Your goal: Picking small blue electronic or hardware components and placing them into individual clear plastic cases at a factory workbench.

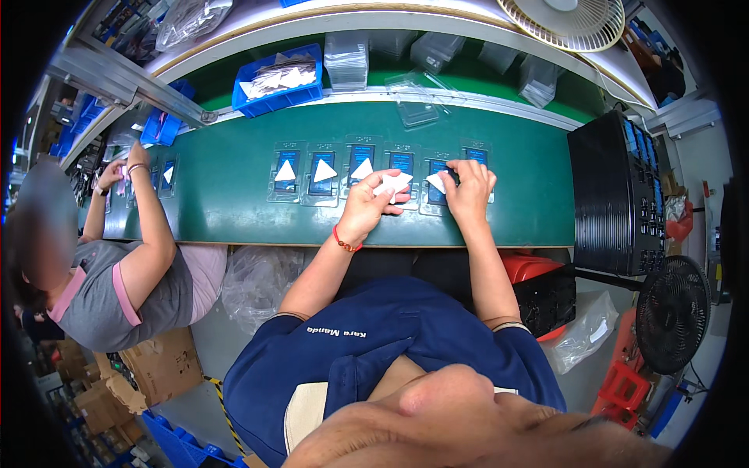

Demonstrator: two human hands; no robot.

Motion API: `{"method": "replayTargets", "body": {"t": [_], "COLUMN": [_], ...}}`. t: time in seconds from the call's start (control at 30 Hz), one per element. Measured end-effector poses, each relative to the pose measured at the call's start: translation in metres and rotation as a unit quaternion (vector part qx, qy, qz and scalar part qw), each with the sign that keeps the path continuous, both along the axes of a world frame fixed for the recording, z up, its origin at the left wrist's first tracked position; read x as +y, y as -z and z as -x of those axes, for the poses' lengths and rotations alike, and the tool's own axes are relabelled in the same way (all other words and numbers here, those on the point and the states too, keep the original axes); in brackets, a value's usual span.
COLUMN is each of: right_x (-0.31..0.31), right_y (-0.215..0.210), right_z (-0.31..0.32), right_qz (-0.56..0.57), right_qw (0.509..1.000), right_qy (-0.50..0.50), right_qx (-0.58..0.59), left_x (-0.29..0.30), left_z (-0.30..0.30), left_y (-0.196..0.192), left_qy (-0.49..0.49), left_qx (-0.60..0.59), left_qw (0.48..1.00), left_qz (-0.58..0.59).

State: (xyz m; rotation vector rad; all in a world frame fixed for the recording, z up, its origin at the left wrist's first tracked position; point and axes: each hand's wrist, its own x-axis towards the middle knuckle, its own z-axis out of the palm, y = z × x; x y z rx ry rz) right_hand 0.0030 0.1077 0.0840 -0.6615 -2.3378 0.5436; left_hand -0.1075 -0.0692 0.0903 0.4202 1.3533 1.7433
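My left hand (365,209) is closed around a small bunch of white triangular pieces (396,182), held over the row of trays. My right hand (470,191) has its fingers curled at another white triangular piece (437,182), thumb at its edge, on a clear plastic tray (434,209) with a dark, blue-printed flat item. To the left, three similar trays each carry a white triangle (286,171) on the dark item. One tray (402,161) sits partly behind my left hand, its lower part hidden. A further tray (476,155) lies partly behind my right hand.
A blue bin (278,81) of white pieces and stacks of clear trays (346,61) stand on the back shelf. Loose clear covers (417,100) lie on the green bench (226,168). Black racks (616,195) stand right. At left, a co-worker (117,273) handles something small.
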Motion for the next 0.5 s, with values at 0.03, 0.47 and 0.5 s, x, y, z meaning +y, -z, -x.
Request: {"method": "replayTargets", "body": {"t": [0.03, 0.47, 0.5], "right_x": [-0.005, 0.040, 0.052], "right_y": [-0.002, -0.012, -0.007], "right_z": [-0.001, -0.037, -0.045], "right_qz": [-0.068, -0.178, -0.235], "right_qw": [0.997, 0.983, 0.971], "right_qy": [0.011, 0.032, 0.043], "right_qx": [0.033, 0.041, 0.003], "left_x": [0.001, 0.002, 0.003], "left_z": [-0.002, 0.066, 0.090], "left_y": [-0.001, -0.012, -0.026], "left_qy": [0.009, -0.072, -0.118], "left_qx": [0.000, 0.385, 0.475], "left_qw": [1.000, 0.919, 0.867], "left_qz": [-0.009, 0.046, 0.095]}}
